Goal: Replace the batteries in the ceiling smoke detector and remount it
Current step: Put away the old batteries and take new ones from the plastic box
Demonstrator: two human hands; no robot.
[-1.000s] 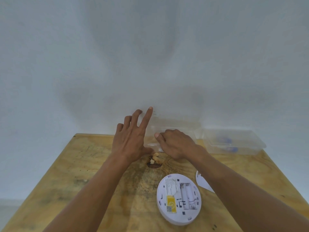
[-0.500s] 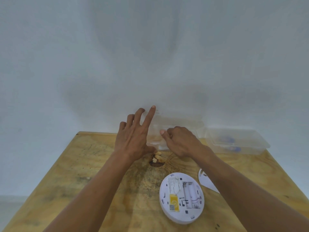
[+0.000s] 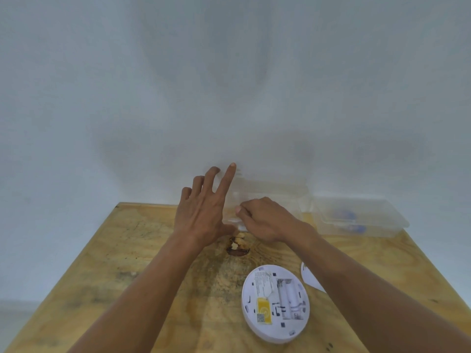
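Two hands at a clear box (image 3: 267, 197), left hand (image 3: 204, 212) splayed loose, right hand (image 3: 265, 220) pinching its front edge, smoke detector (image 3: 276, 303) face-down on table (image 3: 127, 263).

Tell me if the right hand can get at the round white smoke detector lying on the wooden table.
Probably yes. The round white smoke detector lies uncovered, back side up, beside the right forearm; the right hand is busy at the clear plastic container and would need to pull back.

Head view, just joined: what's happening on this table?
A person is working at a clear plastic container at the table's far edge: left hand spread against it, right hand curled at its front edge. The smoke detector lies back-up nearer them, its battery bay exposed. A second clear container sits to the right.
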